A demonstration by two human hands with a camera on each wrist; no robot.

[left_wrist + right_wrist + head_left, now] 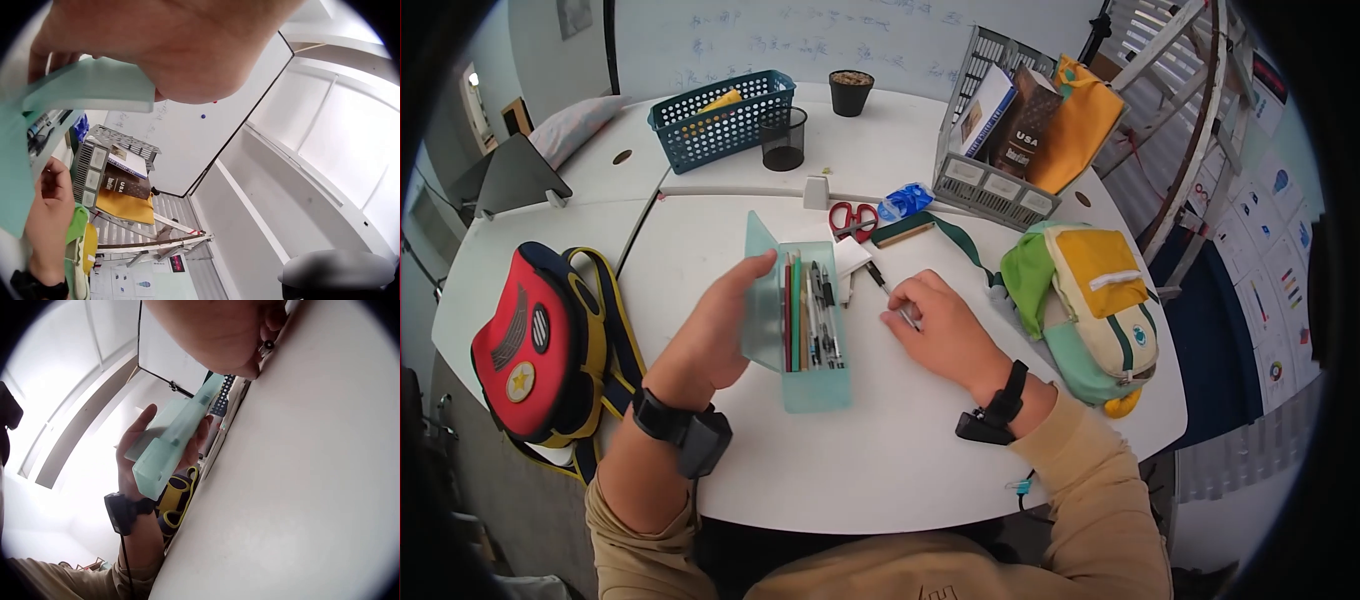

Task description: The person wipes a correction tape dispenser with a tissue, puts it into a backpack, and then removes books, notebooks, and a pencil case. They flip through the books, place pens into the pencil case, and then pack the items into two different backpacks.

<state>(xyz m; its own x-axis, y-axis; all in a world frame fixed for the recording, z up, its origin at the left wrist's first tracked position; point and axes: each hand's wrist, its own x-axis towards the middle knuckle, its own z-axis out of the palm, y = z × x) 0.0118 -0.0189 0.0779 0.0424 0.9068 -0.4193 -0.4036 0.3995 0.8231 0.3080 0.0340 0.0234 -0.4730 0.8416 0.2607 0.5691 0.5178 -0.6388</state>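
Observation:
My left hand (715,325) grips a translucent teal pencil case (817,395) by its left side, with the hinged lid (761,300) standing open. Inside lie several pens and pencils (815,315), side by side lengthwise. The right wrist view shows the case (153,469) tilted and raised off the tabletop, my left fingers behind it. To the right of the case, my right hand (945,325) pinches a black-and-clear pen (876,274) low at the table surface. A small white block (852,258) lies just beyond the case, beside the pen's far end.
Red-handled scissors (853,221), a blue packet (905,202) and a dark green strap (955,240) lie beyond the hands. A red backpack (530,345) stands left, a cream-green one (1100,310) right. A grey crate (1000,188), teal basket (720,145) and mesh cup (783,150) stand behind.

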